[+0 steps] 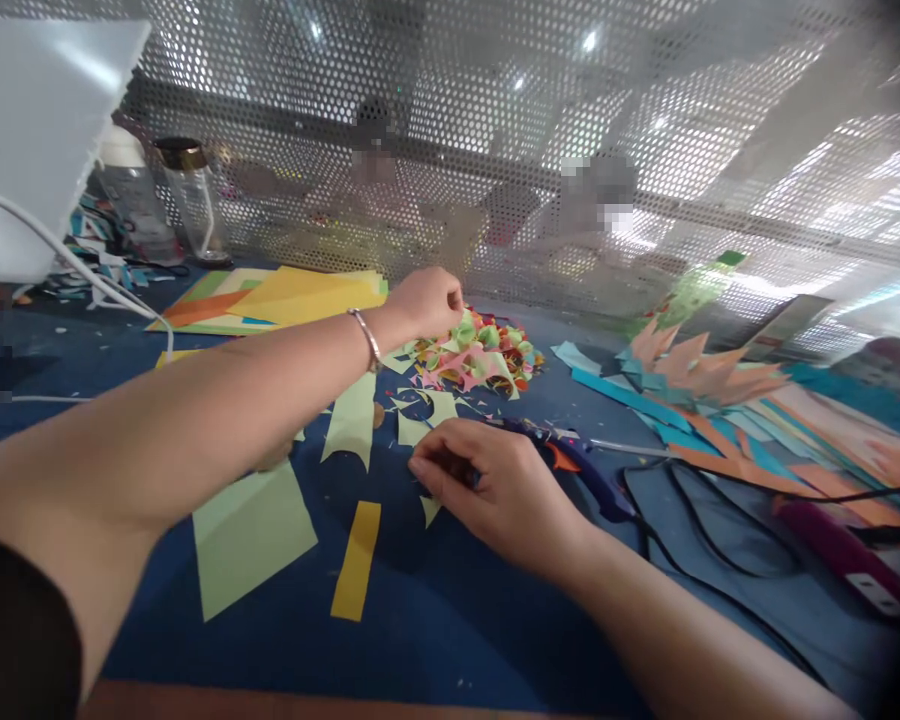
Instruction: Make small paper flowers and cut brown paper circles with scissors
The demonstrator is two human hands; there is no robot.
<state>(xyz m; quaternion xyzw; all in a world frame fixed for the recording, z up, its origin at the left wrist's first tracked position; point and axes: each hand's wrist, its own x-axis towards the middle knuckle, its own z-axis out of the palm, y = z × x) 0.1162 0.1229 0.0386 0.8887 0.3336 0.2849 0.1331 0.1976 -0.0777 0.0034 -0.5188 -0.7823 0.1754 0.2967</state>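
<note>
I read the left hand (424, 300) at the left edge of the pile of paper cut-outs (487, 360), fingers curled together onto it; I cannot confirm a grip on any piece. The right hand (495, 495) sits on the pile's near side, fingertips pinched on something small and hidden. The glue gun (577, 465) lies just beyond its knuckles, long axis roughly parallel to the pile's near edge.

The left hand (427, 300) lay with fingers curled on a pile of coloured paper scraps (487, 360). The right hand (499, 490) rested on the blue table (420, 620), fingertips pinched together, just beside a blue glue gun (577, 465). Pale green paper pieces (247, 530) lay near.
</note>
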